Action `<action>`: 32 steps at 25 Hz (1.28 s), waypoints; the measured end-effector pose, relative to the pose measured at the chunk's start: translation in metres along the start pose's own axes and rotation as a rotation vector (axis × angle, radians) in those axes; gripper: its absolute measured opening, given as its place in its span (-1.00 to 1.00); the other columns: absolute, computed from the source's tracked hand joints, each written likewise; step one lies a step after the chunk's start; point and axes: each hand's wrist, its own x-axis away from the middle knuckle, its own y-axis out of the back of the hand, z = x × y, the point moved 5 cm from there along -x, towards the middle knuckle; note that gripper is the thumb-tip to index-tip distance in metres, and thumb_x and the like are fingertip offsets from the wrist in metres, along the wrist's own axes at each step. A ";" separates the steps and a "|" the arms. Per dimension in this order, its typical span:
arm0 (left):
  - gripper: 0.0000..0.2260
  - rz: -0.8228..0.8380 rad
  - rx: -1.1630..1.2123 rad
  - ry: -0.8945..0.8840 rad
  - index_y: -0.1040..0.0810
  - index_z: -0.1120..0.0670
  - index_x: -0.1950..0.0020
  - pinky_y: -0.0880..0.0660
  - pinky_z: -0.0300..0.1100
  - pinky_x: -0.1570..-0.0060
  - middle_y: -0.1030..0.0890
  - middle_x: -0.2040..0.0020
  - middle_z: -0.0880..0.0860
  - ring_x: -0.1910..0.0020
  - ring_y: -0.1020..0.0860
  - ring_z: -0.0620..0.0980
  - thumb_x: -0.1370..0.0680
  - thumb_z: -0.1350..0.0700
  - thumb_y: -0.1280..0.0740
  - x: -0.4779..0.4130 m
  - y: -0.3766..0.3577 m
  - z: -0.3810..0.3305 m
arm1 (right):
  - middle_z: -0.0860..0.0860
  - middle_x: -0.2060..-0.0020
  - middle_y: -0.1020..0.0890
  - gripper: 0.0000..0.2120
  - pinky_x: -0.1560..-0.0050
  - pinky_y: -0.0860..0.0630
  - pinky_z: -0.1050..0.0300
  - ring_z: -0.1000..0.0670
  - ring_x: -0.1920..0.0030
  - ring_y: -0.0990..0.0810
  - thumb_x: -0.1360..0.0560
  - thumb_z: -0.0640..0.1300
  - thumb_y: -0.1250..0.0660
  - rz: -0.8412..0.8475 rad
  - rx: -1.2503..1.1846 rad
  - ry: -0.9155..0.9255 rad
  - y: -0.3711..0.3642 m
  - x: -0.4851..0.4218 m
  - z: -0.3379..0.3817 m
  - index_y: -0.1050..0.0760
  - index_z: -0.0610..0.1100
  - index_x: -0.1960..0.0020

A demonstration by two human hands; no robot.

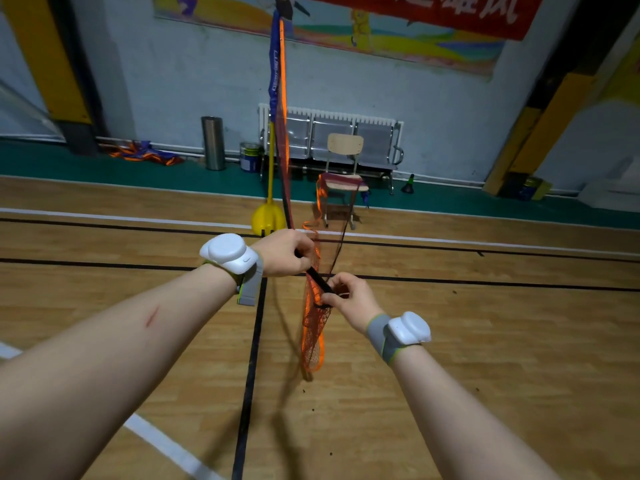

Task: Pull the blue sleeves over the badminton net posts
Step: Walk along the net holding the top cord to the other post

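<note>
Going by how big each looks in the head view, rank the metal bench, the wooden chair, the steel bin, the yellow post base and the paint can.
1. metal bench
2. wooden chair
3. steel bin and yellow post base: they look alike, and the base stands nearer the camera, so they are not ranked
4. paint can

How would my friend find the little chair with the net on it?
Look at the far wall, where a row of grey metal seats stands. Just in front is one wooden chair; unlike the metal seats, it has orange-edged net draped over its seat.
</note>
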 end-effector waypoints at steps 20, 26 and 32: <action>-0.93 -0.056 -0.024 0.072 -0.49 0.19 0.10 -0.40 -0.12 0.08 -0.44 0.01 0.08 0.07 -0.42 0.05 -0.46 0.22 -0.26 -0.009 -0.020 -0.028 | 0.03 0.46 -0.41 -0.95 0.51 -0.23 0.45 0.23 0.59 -0.33 -0.47 -0.29 -0.34 0.028 -0.179 0.004 0.083 0.062 0.016 -0.57 -0.23 0.10; -0.70 -0.021 -0.047 0.005 -0.49 0.12 -0.18 -0.45 -0.09 -0.18 -0.51 -0.19 0.07 -0.19 -0.48 0.05 -0.45 0.25 -0.28 -0.016 -0.049 -0.079 | 0.07 0.46 -0.45 -0.86 0.49 -0.26 0.48 0.26 0.58 -0.37 -0.46 -0.26 -0.36 0.029 -0.147 0.005 0.108 0.082 0.011 -0.60 -0.31 0.04; -0.66 0.040 -0.083 -0.048 -0.48 0.11 -0.25 -0.40 -0.06 -0.26 -0.47 -0.27 0.05 -0.26 -0.44 0.04 -0.47 0.24 -0.25 -0.001 -0.079 -0.116 | 0.16 0.49 -0.50 -0.88 0.41 -0.31 0.45 0.26 0.53 -0.41 -0.45 -0.22 -0.38 0.021 -0.140 0.001 0.114 0.091 -0.021 -0.62 -0.25 0.06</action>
